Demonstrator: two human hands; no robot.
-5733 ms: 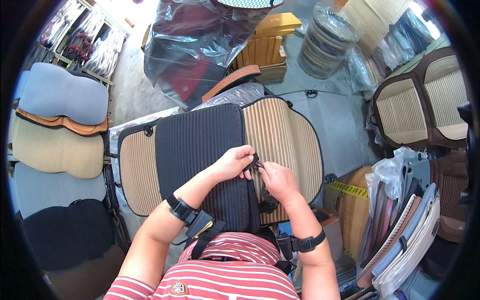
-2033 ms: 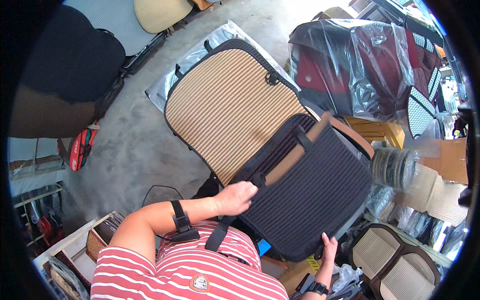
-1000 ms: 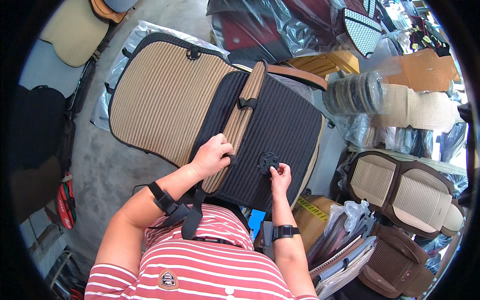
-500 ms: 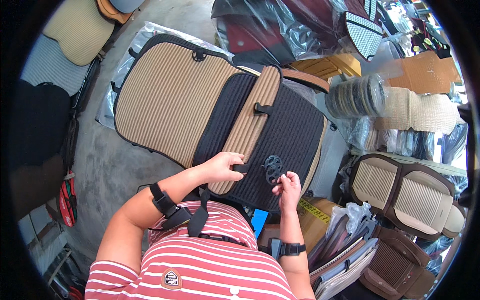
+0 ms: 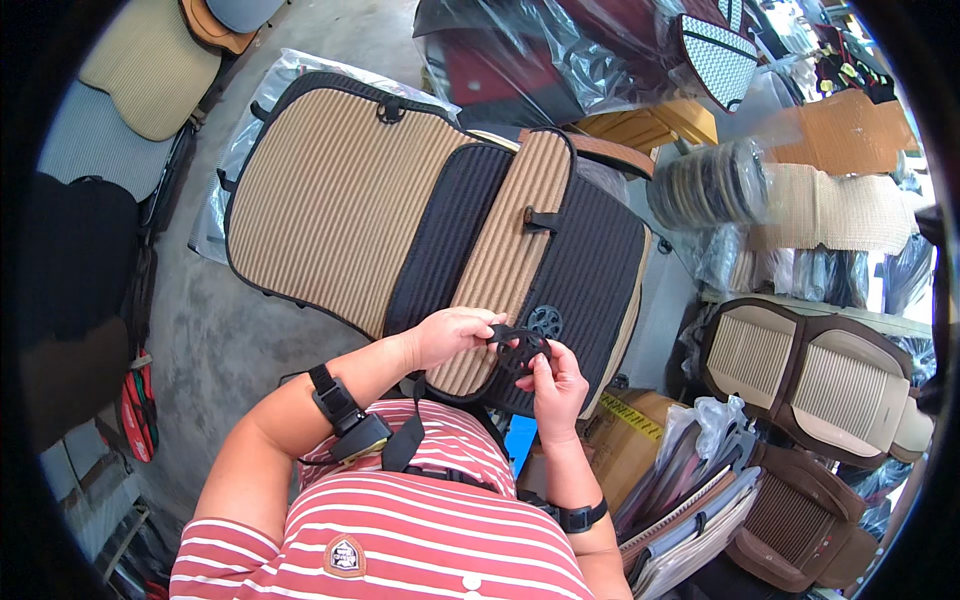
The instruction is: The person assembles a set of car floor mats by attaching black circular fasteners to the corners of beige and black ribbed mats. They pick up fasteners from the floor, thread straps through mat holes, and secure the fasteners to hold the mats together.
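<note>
A ribbed beige and black car seat cushion [image 5: 330,190] lies spread out in front of me, with a narrow beige padded strip [image 5: 500,250] running across its black part. My left hand [image 5: 452,336] pinches a short black strap [image 5: 497,335] at the strip's near end. Between the thumb and fingers of my right hand [image 5: 557,385] is a round black plastic disc [image 5: 522,348] with holes in it, held against that strap. Another such disc [image 5: 545,320] rests on the black fabric just beyond. Farther up the strip sits a second black strap [image 5: 540,220].
Clear plastic sheeting [image 5: 225,200] lies under the cushion's far left. To the right stand a plastic-wrapped stack of round rolls [image 5: 708,188], a cardboard box [image 5: 625,425], upright flat covers [image 5: 690,525] and a beige-brown seat cover [image 5: 800,385]. Folded covers [image 5: 150,70] lie at the left.
My right hand has lifted one disc off the black fabric and brought it left to the strap. My left hand has shifted slightly right, raising the strap. The other disc stays on the cushion.
</note>
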